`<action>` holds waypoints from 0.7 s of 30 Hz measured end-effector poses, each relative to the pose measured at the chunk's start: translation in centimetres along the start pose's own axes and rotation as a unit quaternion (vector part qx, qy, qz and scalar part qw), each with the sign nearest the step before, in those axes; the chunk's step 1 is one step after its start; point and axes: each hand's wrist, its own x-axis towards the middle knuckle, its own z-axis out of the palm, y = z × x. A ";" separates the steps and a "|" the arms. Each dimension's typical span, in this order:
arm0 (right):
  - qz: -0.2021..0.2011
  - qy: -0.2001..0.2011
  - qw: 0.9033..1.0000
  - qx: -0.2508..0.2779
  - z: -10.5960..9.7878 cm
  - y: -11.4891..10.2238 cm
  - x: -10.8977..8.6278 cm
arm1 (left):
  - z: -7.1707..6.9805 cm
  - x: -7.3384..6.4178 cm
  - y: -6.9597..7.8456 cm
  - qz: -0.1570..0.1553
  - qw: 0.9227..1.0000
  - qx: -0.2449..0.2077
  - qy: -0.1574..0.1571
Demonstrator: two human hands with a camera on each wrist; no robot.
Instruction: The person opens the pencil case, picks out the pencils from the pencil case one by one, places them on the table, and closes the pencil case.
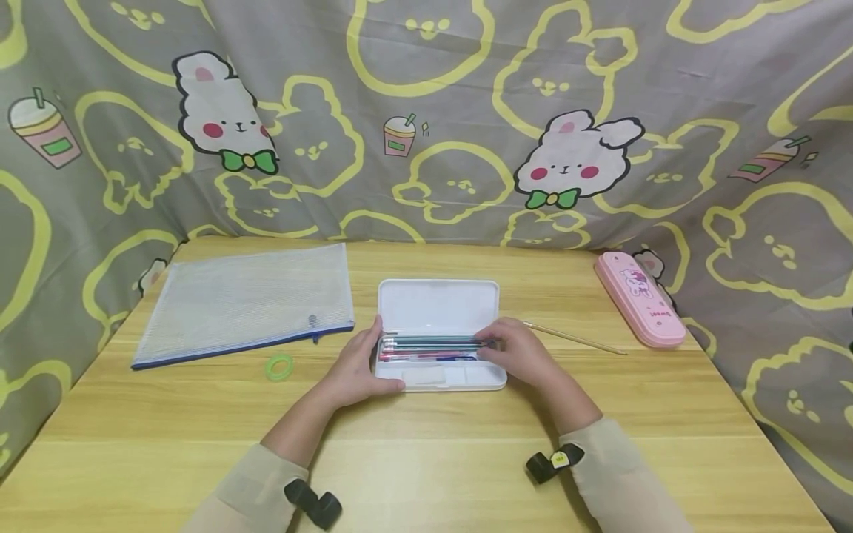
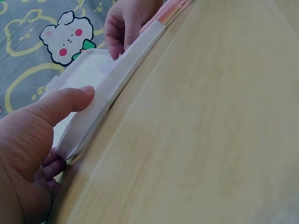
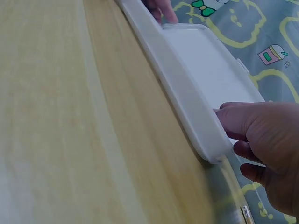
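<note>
We note the left hand (image 1: 353, 372) at the left end of the white pencil case (image 1: 490, 377): it grips the case, with the thumb over the near wall and the fingers round the left side. The case lies open at the centre of the wood-grain table (image 1: 426, 459), its lid (image 1: 438, 305) on the far side. To the far left, we locate a white mesh pouch (image 1: 253, 296), flat, with a blue zip (image 1: 240, 347) along its near edge. A green ring (image 1: 269, 369) lies just beside that edge. Inside the case, we find green pencils (image 1: 433, 343) laid lengthwise, white ends to the left. Pink and blue writing tools (image 1: 400, 357) lie nearer; a white block (image 1: 424, 375) sits in the near compartment. The right hand (image 1: 523, 352) reaches in at the right end, fingers bent and close together at the pencils; we cannot tell whether they pinch one. To its right, a slender gold rod (image 1: 576, 338), too small to identify as pencil or brush, lies at a slant. Farthest right, we observe a closed pink pencil case (image 1: 640, 300) with a rabbit print. A rabbit-print curtain (image 1: 460, 111) hangs along the far side.
</note>
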 end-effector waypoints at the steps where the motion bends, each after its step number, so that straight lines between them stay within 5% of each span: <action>1: -0.004 -0.001 1.000 -0.012 0.1 0.0 0.1 | 0.0 0.0 0.0 0.001 1.000 0.000 0.001; 21: -0.007 -0.017 0.999 -0.051 0.7 -0.1 0.9 | 0.0 0.0 0.0 0.000 1.000 0.006 0.001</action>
